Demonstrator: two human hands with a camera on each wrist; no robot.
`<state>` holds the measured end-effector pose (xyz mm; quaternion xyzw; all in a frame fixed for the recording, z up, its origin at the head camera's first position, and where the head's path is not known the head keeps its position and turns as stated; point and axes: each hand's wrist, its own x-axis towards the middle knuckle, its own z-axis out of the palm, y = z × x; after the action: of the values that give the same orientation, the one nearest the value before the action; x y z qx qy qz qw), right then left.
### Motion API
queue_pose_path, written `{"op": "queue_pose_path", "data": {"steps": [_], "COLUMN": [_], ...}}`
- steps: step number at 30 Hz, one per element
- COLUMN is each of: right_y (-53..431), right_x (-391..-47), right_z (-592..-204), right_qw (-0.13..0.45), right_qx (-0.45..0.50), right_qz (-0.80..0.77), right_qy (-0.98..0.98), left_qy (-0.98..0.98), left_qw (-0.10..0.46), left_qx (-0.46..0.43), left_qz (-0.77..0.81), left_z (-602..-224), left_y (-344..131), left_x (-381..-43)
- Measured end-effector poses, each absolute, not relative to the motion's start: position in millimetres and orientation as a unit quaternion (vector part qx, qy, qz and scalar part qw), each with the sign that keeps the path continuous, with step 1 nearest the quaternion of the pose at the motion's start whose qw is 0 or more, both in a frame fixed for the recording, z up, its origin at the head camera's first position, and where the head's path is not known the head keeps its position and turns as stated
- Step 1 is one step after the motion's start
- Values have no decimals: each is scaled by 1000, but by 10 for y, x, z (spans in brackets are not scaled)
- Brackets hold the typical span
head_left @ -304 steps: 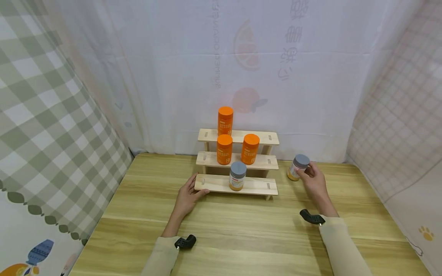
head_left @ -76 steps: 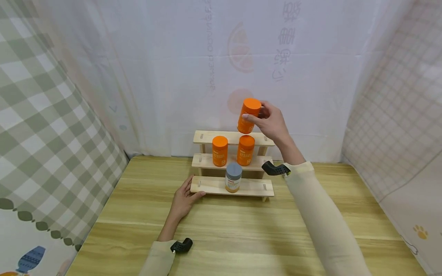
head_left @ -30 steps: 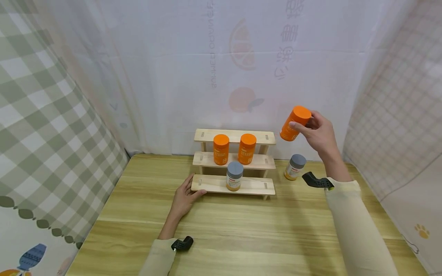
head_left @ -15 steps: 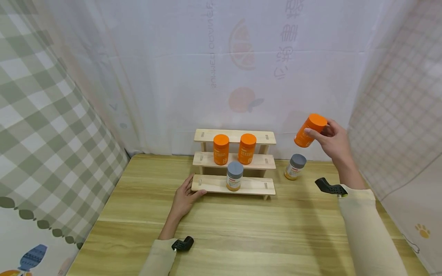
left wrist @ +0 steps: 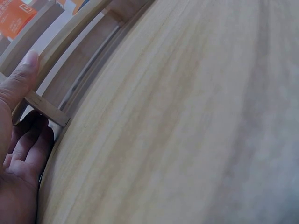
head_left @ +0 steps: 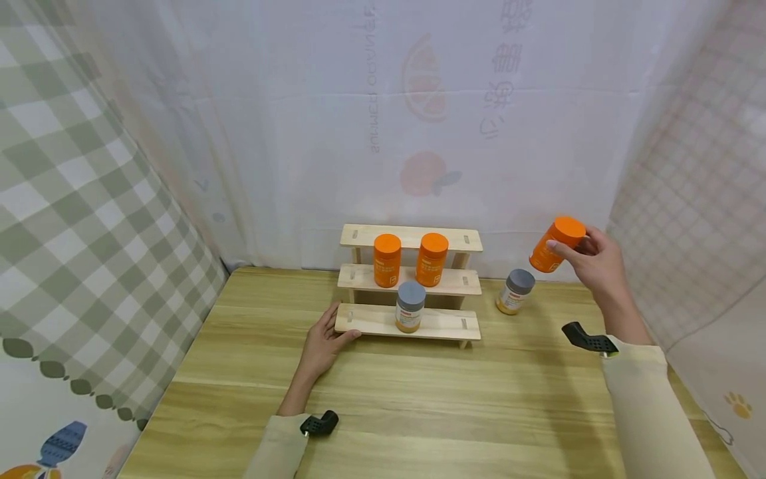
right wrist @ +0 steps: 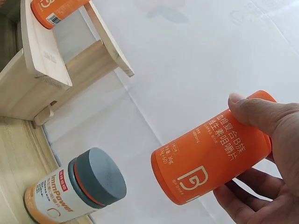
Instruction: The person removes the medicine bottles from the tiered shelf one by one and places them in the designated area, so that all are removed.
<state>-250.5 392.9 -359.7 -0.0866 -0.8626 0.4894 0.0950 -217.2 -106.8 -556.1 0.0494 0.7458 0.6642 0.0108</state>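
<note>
My right hand (head_left: 601,263) holds an orange vitamin bottle (head_left: 556,245) between thumb and fingers, tilted, above the right side of the table. In the right wrist view the bottle's white lettering (right wrist: 224,135) faces the camera. Just left of it a grey-capped bottle (head_left: 515,291) stands on the table. With the thumb on the front edge, my left hand (head_left: 322,342) grips the left end of the wooden three-step rack (head_left: 371,320). Two orange bottles (head_left: 387,261) stand on the middle step. Another grey-capped bottle (head_left: 410,307) is on the lowest step; the top step (head_left: 413,236) bears nothing.
The wood-grain table (head_left: 407,399) runs up to a white printed curtain (head_left: 299,133) behind the rack. A green checked cloth (head_left: 90,199) hangs on the left and a pale grid-patterned cloth (head_left: 700,166) on the right.
The right hand has let go of the grey-capped bottle on the table, lifted the orange bottle from the top step, and carried it right and lower. The left hand stays on the rack.
</note>
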Motion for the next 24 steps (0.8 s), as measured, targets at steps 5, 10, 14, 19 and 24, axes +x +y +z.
{"op": "queue_pose_path", "data": {"steps": [5, 10, 14, 19, 24], "right_y": [4026, 4106, 4170, 4237, 4266], "right_x": [-2490, -2473, -2466, -2474, -2464], "right_z": [-3717, -3840, -3948, -4098, -4245], "right_qw": [93, 90, 85, 70, 62], "right_qx": [-90, -95, -97, -104, -107], "right_qz": [485, 490, 499, 512, 516], "right_qy": [-865, -862, -857, -850, -848], "left_qy": [747, 744, 743, 742, 746], "left_qw": [10, 10, 10, 10, 9], "left_qx": [47, 44, 41, 37, 28], "left_qz": [663, 666, 668, 670, 666], "left_z": [-5569, -5555, -5549, -5542, -5534], "left_y": [-1066, -1058, -1056, -1050, -1035], "left_x": [-2177, -2172, -2166, -2158, -2167]}}
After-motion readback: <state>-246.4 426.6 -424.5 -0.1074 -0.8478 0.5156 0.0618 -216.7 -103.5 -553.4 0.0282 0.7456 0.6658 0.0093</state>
